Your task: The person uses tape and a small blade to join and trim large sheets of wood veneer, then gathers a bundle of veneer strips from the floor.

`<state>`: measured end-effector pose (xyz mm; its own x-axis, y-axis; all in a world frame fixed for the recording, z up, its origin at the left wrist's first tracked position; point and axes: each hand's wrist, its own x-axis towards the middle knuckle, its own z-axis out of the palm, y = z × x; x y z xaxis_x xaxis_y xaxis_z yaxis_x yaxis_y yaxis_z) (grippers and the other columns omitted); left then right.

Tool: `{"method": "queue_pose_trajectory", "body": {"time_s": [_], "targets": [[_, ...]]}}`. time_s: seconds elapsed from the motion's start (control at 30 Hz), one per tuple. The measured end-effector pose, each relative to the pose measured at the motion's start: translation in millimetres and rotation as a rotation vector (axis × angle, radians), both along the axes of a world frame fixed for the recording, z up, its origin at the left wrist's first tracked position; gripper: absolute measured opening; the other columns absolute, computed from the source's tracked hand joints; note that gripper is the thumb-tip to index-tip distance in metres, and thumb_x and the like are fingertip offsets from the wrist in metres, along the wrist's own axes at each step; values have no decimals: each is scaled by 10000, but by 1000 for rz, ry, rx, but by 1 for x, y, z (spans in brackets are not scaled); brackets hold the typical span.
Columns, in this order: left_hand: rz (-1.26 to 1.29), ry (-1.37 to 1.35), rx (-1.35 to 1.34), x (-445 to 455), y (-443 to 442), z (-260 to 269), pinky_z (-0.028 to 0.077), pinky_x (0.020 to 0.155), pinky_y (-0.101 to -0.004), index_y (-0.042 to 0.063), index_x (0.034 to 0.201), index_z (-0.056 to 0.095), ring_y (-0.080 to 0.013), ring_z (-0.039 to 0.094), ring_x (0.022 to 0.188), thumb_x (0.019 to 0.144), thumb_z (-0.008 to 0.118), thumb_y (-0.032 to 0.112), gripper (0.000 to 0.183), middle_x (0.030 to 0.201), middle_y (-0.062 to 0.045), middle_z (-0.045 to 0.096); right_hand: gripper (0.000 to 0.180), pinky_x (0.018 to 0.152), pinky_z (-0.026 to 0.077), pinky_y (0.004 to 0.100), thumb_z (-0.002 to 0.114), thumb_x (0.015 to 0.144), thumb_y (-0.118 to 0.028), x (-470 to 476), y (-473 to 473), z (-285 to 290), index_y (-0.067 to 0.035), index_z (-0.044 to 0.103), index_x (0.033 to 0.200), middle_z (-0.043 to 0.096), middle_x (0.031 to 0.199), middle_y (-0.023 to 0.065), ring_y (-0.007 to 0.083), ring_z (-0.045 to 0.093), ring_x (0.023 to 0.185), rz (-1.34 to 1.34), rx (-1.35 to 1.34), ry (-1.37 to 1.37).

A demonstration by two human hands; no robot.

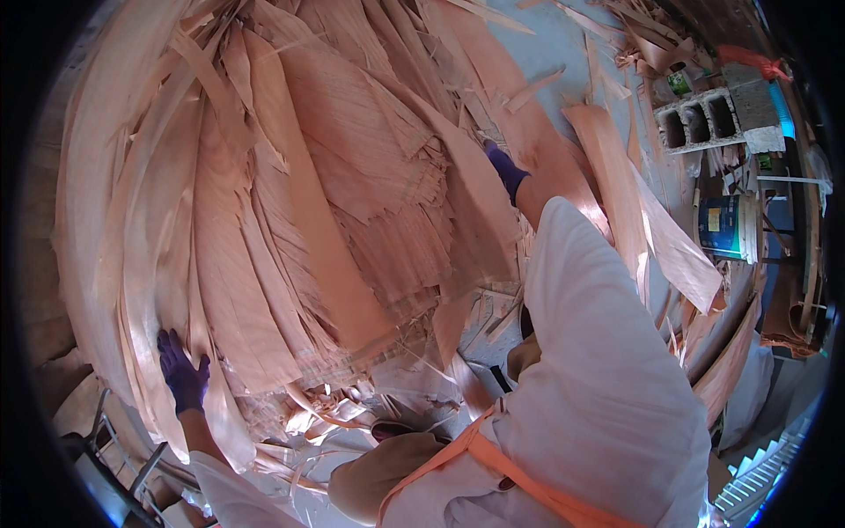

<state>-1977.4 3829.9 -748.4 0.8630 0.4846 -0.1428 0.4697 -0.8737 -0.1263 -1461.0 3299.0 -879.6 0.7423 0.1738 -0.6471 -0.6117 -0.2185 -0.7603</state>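
Observation:
A large pile of thin reddish wood veneer sheets (370, 152) lies before me, with torn, ragged edges. My left hand (183, 375), in a purple glove, rests with its fingers spread on a long pale veneer strip (142, 310) at the pile's left side. On the far right side of the pile, my right hand (506, 165), gloved in purple too, touches the edge of a veneer sheet; its fingertips are partly hidden, so its grip cannot be made out.
Hollow concrete blocks (700, 122) and a blue bucket (719, 226) stand at the right. Loose veneer strips (614, 191) and scraps litter the grey floor (548, 46). A metal-framed chair (109, 462) is at the lower left.

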Motion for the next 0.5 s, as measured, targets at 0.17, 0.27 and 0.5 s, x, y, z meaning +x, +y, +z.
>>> {"method": "queue_pose_trajectory", "body": {"time_s": [0.17, 0.27, 0.5], "targets": [[27, 13, -10, -5, -1, 0, 225, 1094, -463, 41, 1440, 197, -388, 226, 1359, 711, 714, 237, 915, 1480, -221, 214, 449, 793, 458, 313, 580, 869, -364, -29, 18, 35, 38, 586, 1069, 642, 1020, 146, 220, 603, 905, 405, -415, -243], [9, -11, -8, -2, 2, -4, 229, 1092, -464, 37, 1440, 196, -389, 226, 1359, 712, 712, 234, 913, 1480, -224, 213, 268, 731, 465, 294, 607, 848, -220, -34, 9, 21, 28, 644, 944, 670, 915, 119, 178, 617, 838, 242, 350, -1], [7, -29, 18, -5, -2, -9, 228, 1092, -464, 26, 1435, 201, -397, 220, 1359, 715, 709, 236, 906, 1479, -231, 208, 442, 842, 451, 307, 640, 837, -233, -101, 94, 95, -13, 492, 1190, 614, 1096, 160, 209, 587, 991, 638, 16, -644]]}}
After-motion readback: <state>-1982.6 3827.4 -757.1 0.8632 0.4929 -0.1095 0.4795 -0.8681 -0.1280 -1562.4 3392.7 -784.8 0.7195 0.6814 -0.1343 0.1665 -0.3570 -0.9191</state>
